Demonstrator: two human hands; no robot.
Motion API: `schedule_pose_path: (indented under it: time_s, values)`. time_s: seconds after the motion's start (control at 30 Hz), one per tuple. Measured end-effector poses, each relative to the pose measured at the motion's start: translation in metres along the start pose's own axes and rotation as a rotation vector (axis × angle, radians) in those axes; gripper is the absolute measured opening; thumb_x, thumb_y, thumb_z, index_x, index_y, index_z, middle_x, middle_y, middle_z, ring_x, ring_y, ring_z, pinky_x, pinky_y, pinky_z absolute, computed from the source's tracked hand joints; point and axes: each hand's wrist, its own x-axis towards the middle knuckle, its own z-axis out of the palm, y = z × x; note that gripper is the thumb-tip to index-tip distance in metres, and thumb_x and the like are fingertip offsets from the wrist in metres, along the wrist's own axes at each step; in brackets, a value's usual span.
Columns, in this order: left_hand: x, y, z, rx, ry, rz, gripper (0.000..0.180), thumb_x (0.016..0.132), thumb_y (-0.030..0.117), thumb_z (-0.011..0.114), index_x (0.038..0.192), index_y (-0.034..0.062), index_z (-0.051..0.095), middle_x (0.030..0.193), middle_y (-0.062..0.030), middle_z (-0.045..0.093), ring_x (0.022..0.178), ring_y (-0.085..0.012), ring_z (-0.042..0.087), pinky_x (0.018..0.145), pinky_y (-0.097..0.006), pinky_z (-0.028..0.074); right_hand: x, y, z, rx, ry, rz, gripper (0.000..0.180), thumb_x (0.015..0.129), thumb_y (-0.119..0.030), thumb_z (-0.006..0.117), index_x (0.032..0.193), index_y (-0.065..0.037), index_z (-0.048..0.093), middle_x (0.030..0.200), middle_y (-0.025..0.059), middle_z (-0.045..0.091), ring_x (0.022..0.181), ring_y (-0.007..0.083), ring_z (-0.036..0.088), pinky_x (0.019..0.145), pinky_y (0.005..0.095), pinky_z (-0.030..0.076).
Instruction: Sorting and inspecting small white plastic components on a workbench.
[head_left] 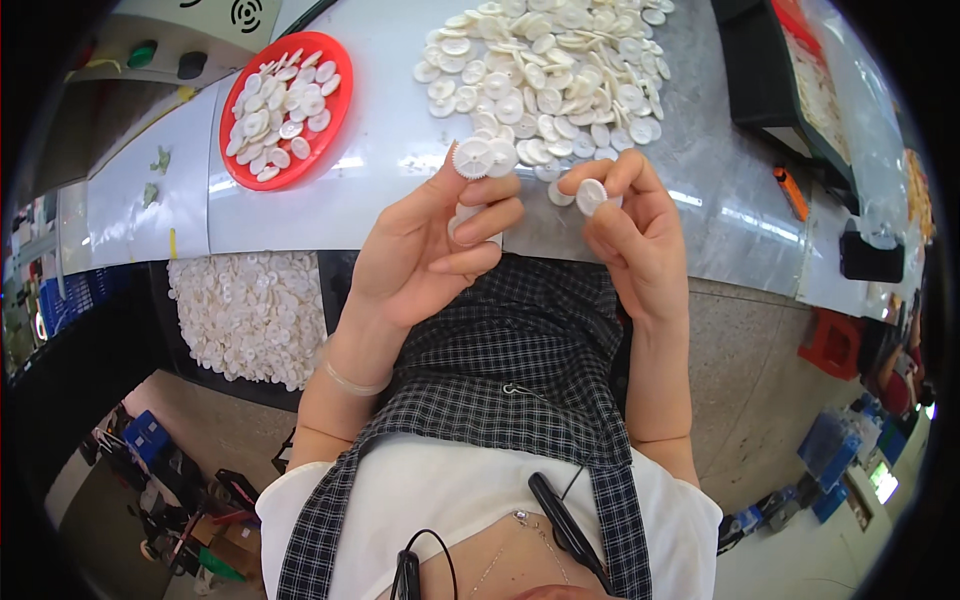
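Note:
Several white plastic gears (474, 158) are in my left hand (415, 235), pinched at the thumb and fingertips, with more tucked under the curled fingers. My right hand (638, 222) pinches a single white gear (591, 196) between thumb and fingers, a short way to the right of the left hand. Both hands are above the table's near edge. Just beyond them a large heap of white gears (560, 75) spreads over the metal tabletop (385, 110). Some loose gears lie close to my right fingertips.
A red round tray (338, 118) of gears stands at the left, beside a grey machine (215, 22) with knobs. Below the table edge is a bin full of gears (250, 315). To the right are an orange cutter (790, 193), a black phone (871, 257) and a black box (765, 80).

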Motion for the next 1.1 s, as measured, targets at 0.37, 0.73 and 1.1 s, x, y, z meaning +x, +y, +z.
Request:
schedule_pose_path:
  time_s: [0.37, 0.73, 1.1]
  values:
    - [-0.001, 0.002, -0.007, -0.196, -0.033, -0.009, 0.023, 0.104, 0.024, 0.032, 0.105, 0.0039, 0.044, 0.089, -0.0014, 0.037, 0.071, -0.0082, 0.035, 0.046, -0.015, 0.032, -0.001, 0.002, 0.0, -0.02, -0.005, 0.089, 0.031, 0.086, -0.011, 0.068, 0.114, -0.002, 0.058, 0.099, 0.0025, 0.062, 0.068, 0.0004, 0.045, 0.056, 0.0136, 0.035]
    - [-0.004, -0.007, 0.002, 0.24, 0.085, 0.015, 0.022, 0.1, 0.023, 0.041, 0.107, 0.0026, 0.049, 0.088, -0.0004, 0.047, 0.067, -0.006, 0.039, 0.043, -0.014, 0.031, 0.011, 0.004, 0.019, -0.363, -0.007, -0.092, 0.015, 0.085, -0.006, 0.067, 0.099, -0.003, 0.066, 0.089, -0.0031, 0.059, 0.076, 0.0014, 0.048, 0.065, 0.0157, 0.037]
    - [0.001, -0.012, 0.008, 0.794, 0.21, 0.239, 0.023, 0.097, 0.023, 0.053, 0.11, 0.0038, 0.054, 0.07, 0.0004, 0.052, 0.049, -0.0018, 0.041, 0.041, -0.015, 0.031, 0.006, 0.003, 0.029, -0.827, 0.165, -0.471, 0.015, 0.075, 0.001, 0.074, 0.087, -0.007, 0.07, 0.079, -0.0041, 0.056, 0.06, 0.0002, 0.04, 0.05, 0.0172, 0.03]
